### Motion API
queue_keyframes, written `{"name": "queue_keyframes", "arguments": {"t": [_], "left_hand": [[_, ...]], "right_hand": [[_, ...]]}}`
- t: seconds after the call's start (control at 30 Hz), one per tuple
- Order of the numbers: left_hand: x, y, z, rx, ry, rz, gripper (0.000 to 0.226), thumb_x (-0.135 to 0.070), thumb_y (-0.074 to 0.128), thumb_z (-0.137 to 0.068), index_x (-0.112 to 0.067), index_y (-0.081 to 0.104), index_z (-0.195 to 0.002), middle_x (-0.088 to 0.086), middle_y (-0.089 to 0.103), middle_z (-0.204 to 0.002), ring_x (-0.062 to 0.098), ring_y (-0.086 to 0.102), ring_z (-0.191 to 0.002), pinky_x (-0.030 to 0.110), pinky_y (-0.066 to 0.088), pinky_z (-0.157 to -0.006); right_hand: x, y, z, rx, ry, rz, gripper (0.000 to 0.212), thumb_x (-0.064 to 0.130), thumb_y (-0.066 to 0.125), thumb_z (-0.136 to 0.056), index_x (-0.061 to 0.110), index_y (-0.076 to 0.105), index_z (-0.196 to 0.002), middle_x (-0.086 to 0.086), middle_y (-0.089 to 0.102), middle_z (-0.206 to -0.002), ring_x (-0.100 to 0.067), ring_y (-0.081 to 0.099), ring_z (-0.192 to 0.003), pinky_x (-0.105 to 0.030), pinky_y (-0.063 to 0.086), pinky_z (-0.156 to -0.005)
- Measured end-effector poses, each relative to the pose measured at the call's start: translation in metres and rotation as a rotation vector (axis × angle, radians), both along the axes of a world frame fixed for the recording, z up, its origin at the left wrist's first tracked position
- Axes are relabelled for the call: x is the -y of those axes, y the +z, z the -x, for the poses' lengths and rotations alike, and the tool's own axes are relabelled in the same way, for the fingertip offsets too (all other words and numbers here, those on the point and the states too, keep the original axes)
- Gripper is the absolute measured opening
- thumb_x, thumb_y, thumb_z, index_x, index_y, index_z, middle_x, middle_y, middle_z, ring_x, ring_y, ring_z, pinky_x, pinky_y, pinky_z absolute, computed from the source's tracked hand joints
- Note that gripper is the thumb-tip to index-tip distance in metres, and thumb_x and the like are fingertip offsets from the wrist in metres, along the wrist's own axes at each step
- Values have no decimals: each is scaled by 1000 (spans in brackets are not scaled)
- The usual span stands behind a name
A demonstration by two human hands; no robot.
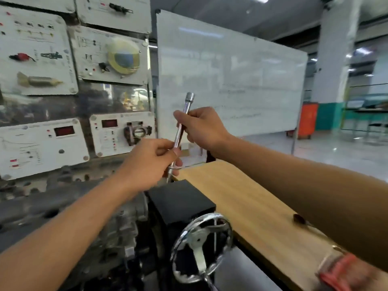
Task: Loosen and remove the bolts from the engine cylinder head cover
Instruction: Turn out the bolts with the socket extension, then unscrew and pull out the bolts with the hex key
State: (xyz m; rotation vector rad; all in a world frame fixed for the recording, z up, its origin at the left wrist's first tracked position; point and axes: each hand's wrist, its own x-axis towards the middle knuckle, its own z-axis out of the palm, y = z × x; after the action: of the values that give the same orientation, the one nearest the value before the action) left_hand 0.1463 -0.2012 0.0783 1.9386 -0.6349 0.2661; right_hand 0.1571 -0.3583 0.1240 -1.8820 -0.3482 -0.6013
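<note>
Waiting engine: dark, blurred mass at lower left, below the arms; its cover bolts cannot be made out.
Right hand: fingers curled, pinching the upper shaft, likely steadying it.
Left hand: fingers and thumb pinching the lower end, seemingly adjusting it.
Socket wrench: held tilted, socket uppermost, well clear of the engine.

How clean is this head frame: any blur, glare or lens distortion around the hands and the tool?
Head view: the left hand, right hand and chrome socket bar are fairly sharp; the handwheel and bottom corners smear; wide-angle bending curves the whiteboard, which carries ceiling-light glare.
</note>
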Motion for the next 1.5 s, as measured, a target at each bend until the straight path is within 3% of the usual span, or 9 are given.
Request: {"name": "queue_keyframes", "arguments": {"t": [0.1,0.27,0.4,0.5,0.63,0.9,1.03,1.2,1.5], "left_hand": [[81,-19,2,-125,-154,-8,10,-15,61,-98,-17,68,-91,8,76,-80,25,73,-67,37,61,-66],[199,-62,24,-234,-324,-163,14,-19,62,-98,-10,70,-90,5,76,-77,19,72,-66,29,59,-62],[256,-96,47,-242,-374,-430,20,-22,62,-98,-11,72,-84,7,74,-79,24,70,-74,44,60,-77],[273,-113,53,-284,-358,-593,11,-19,65,-95,-11,70,-90,8,68,-81,23,68,-75,42,62,-77],[266,-123,48,-337,-323,-761,7,-14,66,-94,-7,70,-93,8,67,-80,16,68,-66,26,60,-56],[256,-148,33,-337,-255,-924,10,-13,68,-94,-15,63,-85,3,64,-84,17,65,-77,26,57,-63],[262,-151,30,-284,-253,-989,3,-13,72,-91,-12,70,-93,7,71,-91,19,67,-74,31,61,-70],[279,-154,24,-200,-233,-1013,23,-14,74,-89,-4,69,-109,13,73,-103,26,74,-87,39,62,-79],[301,-159,34,31,-309,-950,16,-31,72,-85,-15,70,-85,0,68,-85,17,67,-81,35,58,-76]], "right_hand": [[78,-21,16,-101,-194,-13,39,36,63,-94,7,60,-68,-11,47,-60,-21,42,-54,-35,35,-55],[190,-70,59,-264,-523,19,43,37,66,-87,17,49,-53,9,41,-41,-9,41,-40,-23,34,-44],[253,-120,88,-501,-653,33,25,33,68,-87,8,69,-82,-1,58,-65,-12,52,-55,-27,44,-52],[271,-149,94,-696,-636,119,26,30,64,-90,5,71,-97,-4,60,-75,-15,54,-62,-25,46,-54],[263,-174,87,-834,-573,198,18,25,64,-89,8,64,-81,-4,57,-71,-15,49,-58,-25,40,-49],[241,-192,55,-1069,-454,371,15,22,58,-92,10,61,-82,-4,57,-67,-14,45,-47,-22,35,-44],[239,-200,53,-1082,-474,582,25,26,55,-95,12,58,-74,-4,55,-62,-16,48,-49,-25,40,-49],[249,-190,64,-1076,-507,743,32,28,53,-96,10,58,-70,-4,56,-57,-15,49,-45,-25,42,-51],[283,-169,94,-950,-666,593,23,23,59,-92,11,55,-73,-1,52,-59,-12,46,-47,-19,34,-40]]}}
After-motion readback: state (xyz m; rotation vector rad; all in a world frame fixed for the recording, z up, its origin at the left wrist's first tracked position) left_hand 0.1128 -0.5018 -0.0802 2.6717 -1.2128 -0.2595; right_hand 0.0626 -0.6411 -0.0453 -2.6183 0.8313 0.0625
